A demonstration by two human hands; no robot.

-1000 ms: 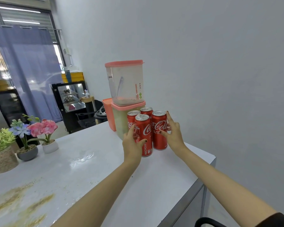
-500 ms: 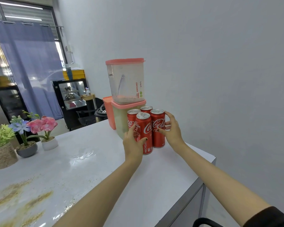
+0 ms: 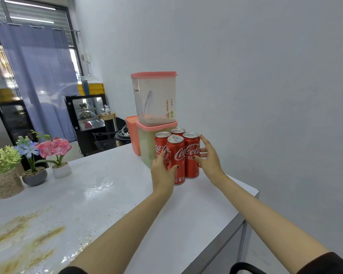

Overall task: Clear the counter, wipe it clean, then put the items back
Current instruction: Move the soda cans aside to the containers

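Left hand [image 3: 162, 173]: I curl it round the front can [image 3: 177, 155], thumb laid across the red face, fingers tucked out of sight on the can's left side.
Right hand [image 3: 210, 161]: spread wide and nearly straight; my thumb tip touches the right can [image 3: 191, 151] and my forefinger stands up beside its rim. I cannot tell if the other fingers touch it.
Cans [image 3: 174, 149]: four red cola cans, upright and packed tight together: the front can, the right can, a left can [image 3: 160, 145] and a back can [image 3: 178, 131] of which only the top shows.
Where they stand: at the far end of the worktop [image 3: 117, 194], near the wall [image 3: 265, 95], between my two hands.
Containers: three, just behind the cans. A clear tub [image 3: 154, 97] with a pink lid sits on a pale green tub [image 3: 147, 145] with a pink lid; a pink tub [image 3: 133, 133] stands to their left.
Plant pots: three in a row at the worktop's left edge: a woven pot [image 3: 5, 180] of green leaves, a grey pot [image 3: 34, 176] with a blue flower, a white pot [image 3: 61, 170] with pink flowers.
Worktop surface: white, with a wet sheen in the middle and brown smears [image 3: 28, 234] near me on the left.
Beyond: a glass display cabinet [image 3: 87, 113] and a blue curtain [image 3: 38, 76].
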